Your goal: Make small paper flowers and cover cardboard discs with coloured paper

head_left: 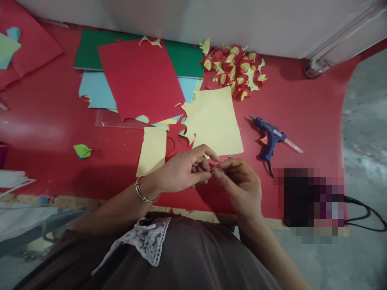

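My left hand and my right hand meet low over the red table, fingertips close together. Between them is something small, mostly hidden by the fingers, with a bit of yellow showing. The fingers of both hands are pinched. Just beyond my hands lies a pale yellow sheet with its left edge cut in curves. A narrower yellow strip rests beyond my left wrist. To the right, a blue glue gun with a clear stick lies on its side.
Red and yellow paper pieces form a pile at the back. A red sheet overlaps a green board and blue paper. A small green piece lies left. A clear container is back right; a pixelated dark object is front right.
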A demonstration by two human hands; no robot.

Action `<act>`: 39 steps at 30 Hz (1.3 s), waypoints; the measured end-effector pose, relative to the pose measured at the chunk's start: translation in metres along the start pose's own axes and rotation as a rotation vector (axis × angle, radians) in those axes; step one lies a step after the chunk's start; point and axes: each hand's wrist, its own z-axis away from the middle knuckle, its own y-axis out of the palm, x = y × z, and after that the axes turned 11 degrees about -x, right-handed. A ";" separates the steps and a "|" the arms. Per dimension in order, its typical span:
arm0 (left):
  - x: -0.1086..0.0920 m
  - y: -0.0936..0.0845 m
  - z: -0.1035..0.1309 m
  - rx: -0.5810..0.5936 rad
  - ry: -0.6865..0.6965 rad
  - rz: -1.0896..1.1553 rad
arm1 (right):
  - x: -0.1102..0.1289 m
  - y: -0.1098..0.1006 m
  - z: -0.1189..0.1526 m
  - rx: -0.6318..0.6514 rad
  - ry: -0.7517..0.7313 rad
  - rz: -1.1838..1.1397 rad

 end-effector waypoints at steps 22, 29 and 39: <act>-0.002 0.002 -0.002 -0.125 0.022 -0.111 | -0.001 0.000 -0.003 -0.067 -0.053 0.058; 0.001 0.012 -0.003 -0.172 -0.079 0.013 | -0.001 -0.001 -0.004 -0.074 -0.094 0.145; 0.008 -0.013 -0.012 -0.665 0.198 0.234 | -0.022 -0.059 -0.027 -0.240 -0.433 0.766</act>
